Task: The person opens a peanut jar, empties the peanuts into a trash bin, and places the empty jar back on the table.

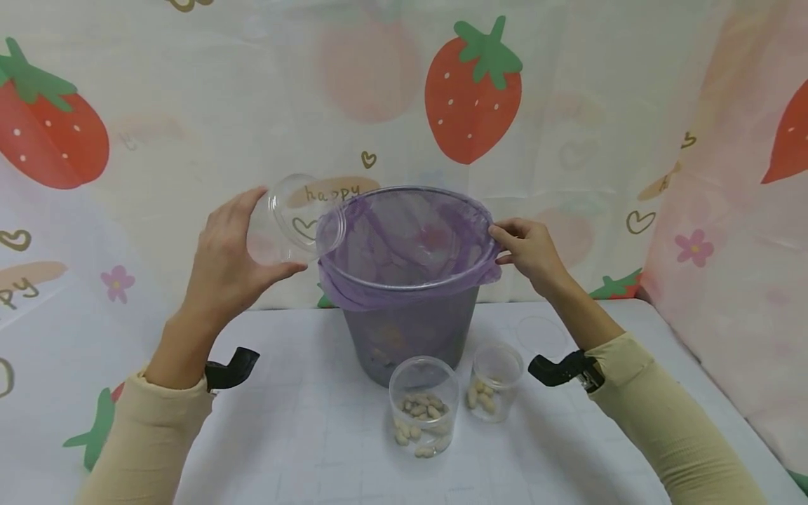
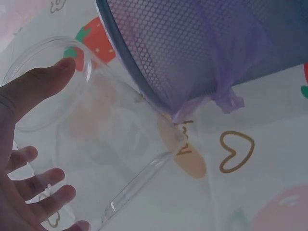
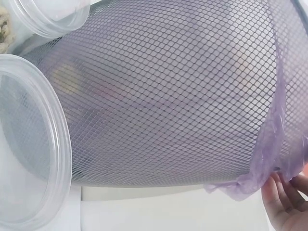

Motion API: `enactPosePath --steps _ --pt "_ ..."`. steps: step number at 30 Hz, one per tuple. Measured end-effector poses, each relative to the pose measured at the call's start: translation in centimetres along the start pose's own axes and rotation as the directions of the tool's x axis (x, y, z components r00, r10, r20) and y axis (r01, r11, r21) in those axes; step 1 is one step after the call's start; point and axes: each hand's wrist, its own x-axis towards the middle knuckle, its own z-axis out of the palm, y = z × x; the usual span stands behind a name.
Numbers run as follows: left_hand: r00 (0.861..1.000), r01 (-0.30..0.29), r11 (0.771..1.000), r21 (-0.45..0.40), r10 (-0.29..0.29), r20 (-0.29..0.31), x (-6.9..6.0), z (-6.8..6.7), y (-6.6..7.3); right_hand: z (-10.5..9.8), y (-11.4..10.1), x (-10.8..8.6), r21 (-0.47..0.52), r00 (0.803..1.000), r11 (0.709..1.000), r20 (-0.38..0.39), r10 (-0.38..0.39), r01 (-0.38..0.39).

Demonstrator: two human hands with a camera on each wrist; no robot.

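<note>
My left hand (image 1: 227, 256) grips a clear plastic tub (image 1: 287, 217), tipped on its side with its mouth toward the left rim of a grey mesh trash bin (image 1: 404, 330). Nothing shows inside the tub. In the left wrist view, the thumb lies across one end of the clear tub (image 2: 120, 130) and the other fingers curl along its wall. A purple bag (image 1: 353, 291) lines the bin and folds over its rim. On the far side, my right hand (image 1: 530, 252) pinches the bag and rim; the right wrist view shows its fingertips at the purple bag (image 3: 269, 159).
Two clear tubs stand in front of the bin: a larger tub (image 1: 424, 372) and a smaller tub (image 1: 499, 365), both holding peanuts in their shells. A thin clear round lid (image 1: 541, 337) lies on the white table (image 1: 284, 435). A strawberry-print curtain (image 1: 252, 91) hangs behind.
</note>
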Motion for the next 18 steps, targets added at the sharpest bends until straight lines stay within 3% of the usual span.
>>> enactPosePath --steps 8,18 --pt "0.995 0.095 0.990 -0.104 -0.096 -0.007 -2.4 -0.2 0.2 0.1 0.0 0.1 -0.003 1.000 1.000 0.005 -0.001 0.001" --pt "0.976 0.216 0.947 -0.239 -0.209 0.056 -4.2 -0.2 0.0 0.1 0.2 0.0 -0.001 1.000 1.000 -0.002 0.007 -0.007"
